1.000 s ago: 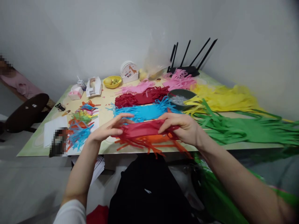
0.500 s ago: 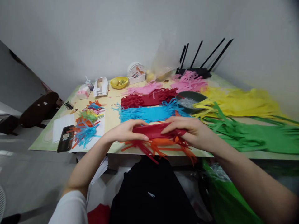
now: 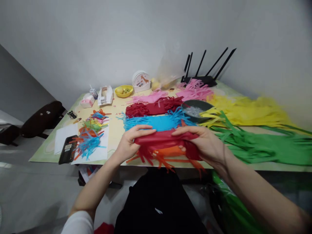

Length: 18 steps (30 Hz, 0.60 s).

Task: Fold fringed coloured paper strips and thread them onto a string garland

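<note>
Between my hands a piece of red fringed tissue paper (image 3: 158,138) is stretched just above the table's front edge, with strips hanging down. My left hand (image 3: 131,141) pinches its left end, and my right hand (image 3: 203,143) grips the bunched right end. Directly beneath lies orange fringed paper (image 3: 172,151), partly hidden by the red sheet. Beyond the hands lie blue fringed paper (image 3: 161,122) and dark red fringed paper (image 3: 156,107). Green fringed paper (image 3: 275,146) spreads to the right of my right hand.
Yellow fringed paper (image 3: 243,112) and a dark bowl (image 3: 196,117) lie to the right. A black router (image 3: 200,80) and pink fringed paper (image 3: 195,88) are behind. Leftward are a black tray (image 3: 66,151), loose coloured strips (image 3: 91,143) and a yellow fruit dish (image 3: 124,95).
The red paper has been opened out from a flatter fold and now hangs lower. My left fingers have shifted to its upper left edge. The view has tilted slightly.
</note>
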{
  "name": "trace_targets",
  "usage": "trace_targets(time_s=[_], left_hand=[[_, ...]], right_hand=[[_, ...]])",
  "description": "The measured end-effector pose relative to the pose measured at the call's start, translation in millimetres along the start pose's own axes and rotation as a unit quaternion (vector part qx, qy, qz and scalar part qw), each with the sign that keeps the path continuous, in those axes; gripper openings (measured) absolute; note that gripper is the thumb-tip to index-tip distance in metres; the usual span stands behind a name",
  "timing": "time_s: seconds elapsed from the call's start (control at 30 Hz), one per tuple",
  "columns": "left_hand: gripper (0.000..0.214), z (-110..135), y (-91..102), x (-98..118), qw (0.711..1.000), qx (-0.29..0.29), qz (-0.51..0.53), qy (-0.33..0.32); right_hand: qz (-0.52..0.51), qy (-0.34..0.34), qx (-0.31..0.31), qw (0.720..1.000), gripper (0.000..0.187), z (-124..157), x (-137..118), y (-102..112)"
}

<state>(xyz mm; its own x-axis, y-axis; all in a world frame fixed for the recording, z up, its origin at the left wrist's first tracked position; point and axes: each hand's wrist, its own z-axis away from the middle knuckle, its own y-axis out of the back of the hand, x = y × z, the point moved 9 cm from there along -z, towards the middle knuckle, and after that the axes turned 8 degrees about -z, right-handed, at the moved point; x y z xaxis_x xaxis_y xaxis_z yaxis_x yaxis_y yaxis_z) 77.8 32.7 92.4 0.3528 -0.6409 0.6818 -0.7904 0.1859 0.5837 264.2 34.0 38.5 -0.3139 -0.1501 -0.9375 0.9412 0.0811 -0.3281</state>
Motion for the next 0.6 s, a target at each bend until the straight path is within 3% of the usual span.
trace_targets(time_s=[0.13,0.23,0.3,0.47,0.6], left_hand=[[0.037,4.8,-1.7,-14.7,0.984,-0.029,0.156,0.078],[0.072,10.7,-6.5,-13.7,0.972,-0.102,0.186,0.102],[0.084,12.1,-5.5,-11.6,0.972,-0.113,0.175,0.11],[0.045,9.9,0.0,-19.9,0.973,-0.039,0.141,0.177],[0.06,12.4,-8.0,-27.0,0.951,-0.058,0.214,0.216]], right_hand=[[-0.025,0.041,-0.002,0.999,0.008,-1.0,-3.5,0.4],[-0.011,0.055,-0.019,0.998,0.004,-3.2,-3.8,-0.9],[0.007,0.051,-0.022,0.998,0.005,-4.1,-2.0,-0.9],[0.038,0.064,-0.017,0.997,0.011,-3.2,-3.5,-1.4],[0.044,0.069,-0.026,0.996,0.016,-0.5,-8.3,-5.0]])
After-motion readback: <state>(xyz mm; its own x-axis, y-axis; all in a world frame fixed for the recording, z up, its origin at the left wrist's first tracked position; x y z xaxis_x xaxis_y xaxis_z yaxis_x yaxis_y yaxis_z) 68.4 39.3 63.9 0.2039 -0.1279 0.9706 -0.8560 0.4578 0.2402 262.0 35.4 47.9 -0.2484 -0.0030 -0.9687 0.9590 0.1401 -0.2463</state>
